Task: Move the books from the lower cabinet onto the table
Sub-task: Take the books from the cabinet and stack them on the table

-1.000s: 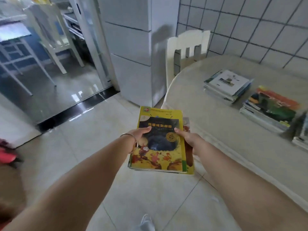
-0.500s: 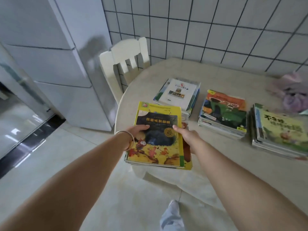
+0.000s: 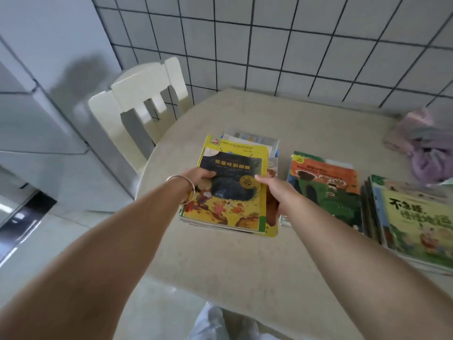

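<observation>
Grey-grouted white wall tiles [image 3: 294, 45] behind; round beige counter [image 3: 220, 261] in front, cream chair [image 3: 147, 94] tucked at its far left edge, pale cabinet fronts [image 3: 36, 106] to the left.

Step in hand, judged: delivery of one batch. Carried stack of books [image 3: 232, 192] held over the counter's left part, above or partly on an earlier pile [image 3: 252, 141] whose far corner shows behind it. Contact with that pile: cannot tell.

Grip state: left hand [image 3: 198, 177] holds the stack's left edge, thumb on the top cover, bangle [image 3: 182, 187] at the wrist. Right hand [image 3: 277, 192] holds the right edge, thumb on top, fingers hidden underneath. Both grips closed on the stack.

Already on the counter: orange-and-green pile [image 3: 323, 190] just beside the right hand; pale green pile [image 3: 414, 222] further right; crumpled lilac cloth [image 3: 424, 148] near the wall.

Next move, judged: lower the stack flat, square it on the pile beneath or set it beside, slide the fingers out from under, release. Risk: thin glossy covers slide; top ones could fan off.

Writing: top cover yellow-bordered, dark panel with one line of yellow Chinese characters, too blurred to read; gold round seal below. Pale green cover: large dark characters, first one "不", rest unclear. No brand legible.
</observation>
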